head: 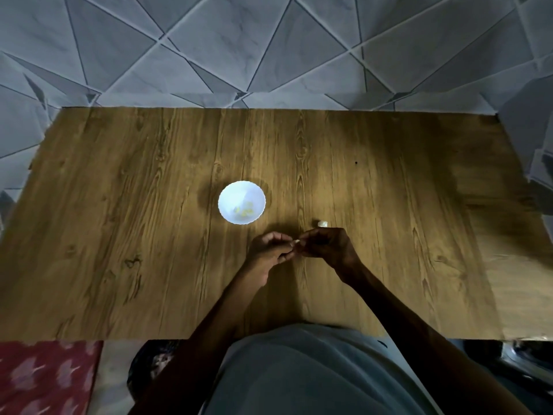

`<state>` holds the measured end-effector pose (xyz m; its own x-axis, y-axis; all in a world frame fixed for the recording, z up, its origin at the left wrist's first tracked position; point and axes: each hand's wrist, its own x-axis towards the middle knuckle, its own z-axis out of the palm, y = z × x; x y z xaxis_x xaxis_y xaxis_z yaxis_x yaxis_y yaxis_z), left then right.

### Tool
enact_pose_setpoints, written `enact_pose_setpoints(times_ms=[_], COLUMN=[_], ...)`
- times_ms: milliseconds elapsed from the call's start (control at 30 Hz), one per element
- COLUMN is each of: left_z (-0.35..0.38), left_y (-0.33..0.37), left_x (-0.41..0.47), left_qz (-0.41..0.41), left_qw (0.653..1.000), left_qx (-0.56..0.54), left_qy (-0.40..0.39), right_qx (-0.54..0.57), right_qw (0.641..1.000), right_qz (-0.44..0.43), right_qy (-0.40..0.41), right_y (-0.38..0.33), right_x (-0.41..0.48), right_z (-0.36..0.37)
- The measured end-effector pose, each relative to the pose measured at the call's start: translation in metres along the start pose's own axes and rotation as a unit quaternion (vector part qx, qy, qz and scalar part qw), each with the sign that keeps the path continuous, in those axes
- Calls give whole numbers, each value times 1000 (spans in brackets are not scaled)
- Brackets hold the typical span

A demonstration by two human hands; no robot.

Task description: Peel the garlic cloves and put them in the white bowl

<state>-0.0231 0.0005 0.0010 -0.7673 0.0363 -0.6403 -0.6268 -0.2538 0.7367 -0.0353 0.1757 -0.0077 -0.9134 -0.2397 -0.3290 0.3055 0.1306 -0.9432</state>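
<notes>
Beside the near left corner of the table, below its near edge, lies a red cloth with a pale blurred pattern [45, 375]. The brown table with a wood-grain top [119, 205] fills the middle of the view. Behind its far edge there is a floor of grey marbled tiles cut in triangles [209, 40].

A small round white bowl with a wavy rim [232, 193] stands about in the middle of the table, a little to the left. On its bottom lie several small yellowish peeled garlic pieces [245, 211].

Nearer to the near edge than the bowl, and slightly to the right of it, is the left hand [269, 250]. Its fingers are curled, and the thumb and fingertips pinch one side of a small pale garlic clove [296, 242]. The clove is between the two hands, apart from the bowl and not inside it.

The right hand [326, 247] is just beside the left one. Its fingers are curled too, and its fingertips pinch the other side of the same clove, so both hands meet at it. I cannot tell if the hands rest on the table top or are a little above it.

Just behind the right hand, on the side of the far edge, a small white piece of garlic [322, 224] lies on the table top, apart from the bowl. It is too small to tell whether it has its skin.

Both bare forearms cross the near edge at its middle, where a grey garment [314, 369] of the person shows.
</notes>
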Motion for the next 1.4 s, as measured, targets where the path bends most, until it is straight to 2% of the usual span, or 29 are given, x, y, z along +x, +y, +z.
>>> enact_pose_setpoints(times_ms=[267,400,600,767,867,967,1067,1233,1400], left_z=[6,7,3,4,7,10,13,17,13], left_y=[-4,-5,-1,-2,-2,-4,-7,-9,-12], left_x=[-2,3,2,2,2,3,3,0,0], left_qz=[71,88,114,121,111,84,69,118,180], left_qw=[994,990,980,972,967,978,986,984,954], left_qx=[76,108,165,201,227,186,149,128,234], left_qy=[15,31,0,2,-11,-33,-13,32,52], right_qx=[-44,-25,-63,-47,-29,23,69,110,101], right_qw=[998,999,997,997,998,999,996,992,992], right_qz=[-42,-38,-50,-57,-41,-26,-19,56,75], right_qy=[-26,-28,-22,-31,-36,-40,-43,-18,10], right_y=[4,5,5,-1,-3,-4,-2,-5,-6], right_x=[11,13,14,12,11,9,7,9,10], right_z=[-6,-8,-10,-10,-12,-14,-14,-10,-7])
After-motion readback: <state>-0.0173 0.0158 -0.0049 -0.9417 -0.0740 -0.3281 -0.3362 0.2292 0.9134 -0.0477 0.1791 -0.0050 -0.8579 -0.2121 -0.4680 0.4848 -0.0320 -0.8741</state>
